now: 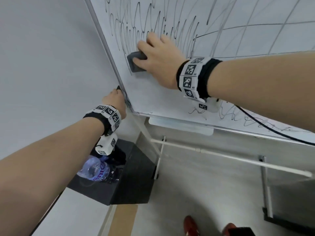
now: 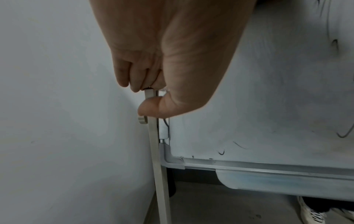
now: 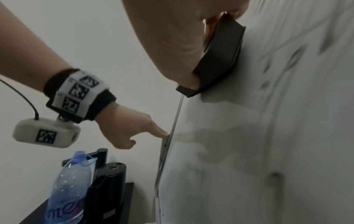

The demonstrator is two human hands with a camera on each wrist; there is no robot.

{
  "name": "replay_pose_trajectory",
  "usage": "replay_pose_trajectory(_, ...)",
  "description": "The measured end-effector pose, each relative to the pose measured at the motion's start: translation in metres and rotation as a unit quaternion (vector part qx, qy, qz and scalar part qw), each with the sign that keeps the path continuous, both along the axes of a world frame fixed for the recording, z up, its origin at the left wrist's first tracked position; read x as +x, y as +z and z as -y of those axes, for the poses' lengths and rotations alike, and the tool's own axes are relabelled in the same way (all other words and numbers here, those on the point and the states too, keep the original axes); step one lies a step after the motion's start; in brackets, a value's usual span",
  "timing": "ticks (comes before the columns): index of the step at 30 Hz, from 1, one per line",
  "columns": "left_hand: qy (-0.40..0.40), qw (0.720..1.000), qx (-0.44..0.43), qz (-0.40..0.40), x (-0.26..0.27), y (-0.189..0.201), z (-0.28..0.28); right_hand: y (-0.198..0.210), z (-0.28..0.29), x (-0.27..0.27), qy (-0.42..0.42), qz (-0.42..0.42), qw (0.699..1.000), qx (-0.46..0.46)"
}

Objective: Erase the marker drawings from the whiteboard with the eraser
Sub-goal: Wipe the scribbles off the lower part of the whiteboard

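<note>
The left forearm fills the lower left of the head view, its wrist wrapped in a black band with printed marker tags. The left hand (image 1: 113,100) grips the metal frame (image 2: 153,133) at the left edge of the whiteboard (image 1: 153,92), fingers curled behind the frame and the thumb (image 2: 148,109) pressed on its front. The right hand (image 1: 156,62), near the centre top of the head view, holds the dark grey eraser (image 1: 135,63) flat against the whiteboard, with fingers spread over its back and the thumb along its side. The eraser sits close to the board's left edge, at the lower end of a band of black looping marker scribbles (image 1: 153,23). More scribbles (image 1: 238,116) run along the bottom edge at the right. Below the left wrist, a clear plastic bottle (image 1: 92,169) with a purple label stands on a black stand (image 1: 129,176) beside the wall.
</note>
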State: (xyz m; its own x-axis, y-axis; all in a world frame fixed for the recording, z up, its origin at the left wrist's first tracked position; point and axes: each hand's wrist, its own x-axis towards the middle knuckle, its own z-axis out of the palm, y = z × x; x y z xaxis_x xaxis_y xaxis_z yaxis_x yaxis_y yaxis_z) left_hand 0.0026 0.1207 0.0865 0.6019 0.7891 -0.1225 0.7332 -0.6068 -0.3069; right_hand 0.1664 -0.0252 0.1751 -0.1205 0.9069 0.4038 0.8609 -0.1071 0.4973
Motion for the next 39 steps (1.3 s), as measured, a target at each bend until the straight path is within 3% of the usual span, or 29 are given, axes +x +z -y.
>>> replay_pose_trajectory(3,-0.005,0.999,0.02,-0.04,0.008,0.002,0.002,-0.02,0.027,0.008,-0.007,0.013,0.998,-0.056)
replay_pose_trajectory(7,-0.002,0.997,0.04,-0.063,0.009,-0.003,-0.001,-0.103,0.089,0.014,-0.024,0.016,0.968,-0.247)
replay_pose_trajectory(10,0.003,0.998,0.036,-0.059,0.007,-0.005,-0.003,-0.116,0.106,0.019,-0.05,0.026,0.956,-0.286)
replay_pose_trajectory(15,0.014,0.998,0.029,-0.062,0.005,-0.005,-0.001,-0.044,0.079,0.034,-0.014,0.01,0.997,-0.075)
replay_pose_trajectory(18,0.01,0.997,0.041,-0.071,0.009,-0.008,0.004,-0.011,0.084,0.045,-0.008,-0.034,0.999,0.011)
replay_pose_trajectory(20,0.013,0.996,0.046,-0.075,0.011,-0.009,0.003,-0.029,0.1,0.048,-0.006,-0.017,1.0,-0.015)
replay_pose_trajectory(24,0.022,0.995,0.05,-0.089,0.012,-0.006,0.004,-0.11,0.161,0.047,-0.034,-0.016,0.974,-0.224)
replay_pose_trajectory(26,0.022,0.995,0.042,-0.083,0.012,-0.006,0.003,-0.126,0.178,0.048,-0.056,-0.025,0.961,-0.271)
replay_pose_trajectory(28,0.028,0.996,0.04,-0.079,0.012,-0.005,0.002,-0.116,0.174,0.051,-0.055,-0.025,0.966,-0.251)
replay_pose_trajectory(32,0.032,0.996,0.03,-0.079,0.013,-0.004,0.002,-0.054,0.135,0.06,-0.021,-0.018,0.997,-0.074)
replay_pose_trajectory(35,0.038,0.995,0.033,-0.081,0.015,-0.005,0.005,-0.012,0.12,0.06,-0.027,-0.055,0.998,0.027)
replay_pose_trajectory(37,0.045,0.995,0.033,-0.082,0.016,-0.007,0.006,-0.02,0.116,0.055,-0.024,-0.045,0.998,0.034)
replay_pose_trajectory(39,0.047,0.995,0.034,-0.083,0.014,-0.007,0.004,-0.054,0.118,0.047,-0.018,-0.037,0.998,-0.039)
